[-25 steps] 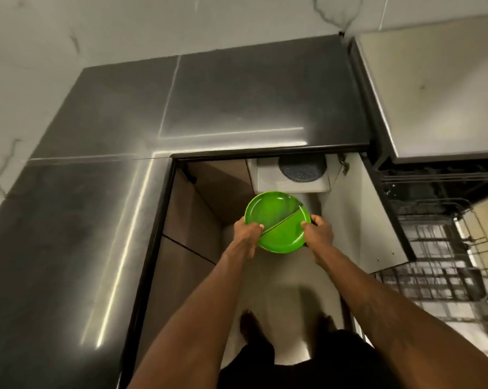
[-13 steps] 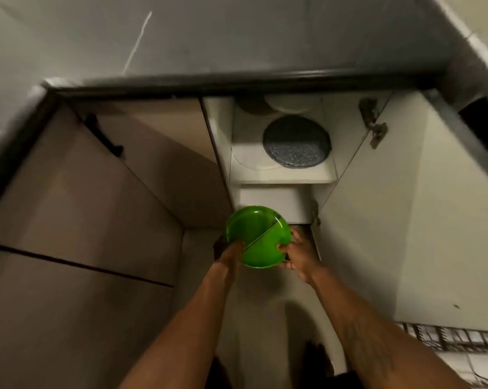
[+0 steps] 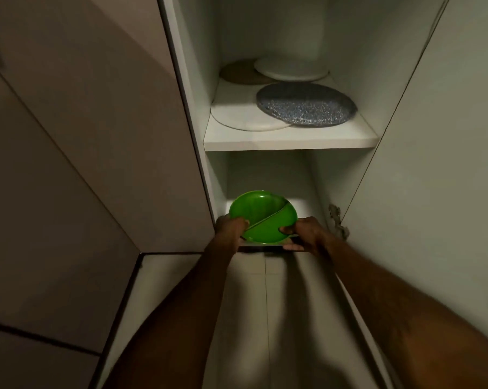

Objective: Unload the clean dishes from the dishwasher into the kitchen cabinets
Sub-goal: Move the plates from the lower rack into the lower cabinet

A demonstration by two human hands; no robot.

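Both hands gripping green plate (image 3: 261, 214) at opposite rims: left hand (image 3: 231, 224), right hand (image 3: 307, 230). Plate sitting at front edge of lower shelf (image 3: 307, 211) in cabinet (image 3: 315, 175).

Five plates: one green plate (image 3: 261, 214), one speckled plate (image 3: 307, 106), two white plates (image 3: 237, 117) (image 3: 290, 71) and one tan plate (image 3: 240, 74), the last four on the upper shelf (image 3: 290, 140).
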